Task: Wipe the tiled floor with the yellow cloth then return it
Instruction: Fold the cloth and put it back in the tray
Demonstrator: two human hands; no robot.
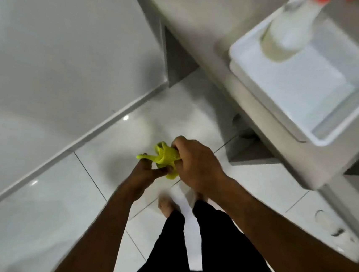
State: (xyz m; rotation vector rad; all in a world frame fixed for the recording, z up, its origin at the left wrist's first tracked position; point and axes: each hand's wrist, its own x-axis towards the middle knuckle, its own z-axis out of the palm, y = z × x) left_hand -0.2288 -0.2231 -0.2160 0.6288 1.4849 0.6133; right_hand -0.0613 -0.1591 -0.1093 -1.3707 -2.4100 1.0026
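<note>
Standing barefoot on the white tiled floor (41, 217), the person holds the yellow cloth (167, 158) bunched between both hands, above the floor and clear of it. Right hand (195, 161): grip closed over the cloth's upper part. Left hand (146, 172): grip pinching its lower edge. At upper right, a white tray (306, 86) on the table (199, 12) carries a blurred bottle (289, 30).
</note>
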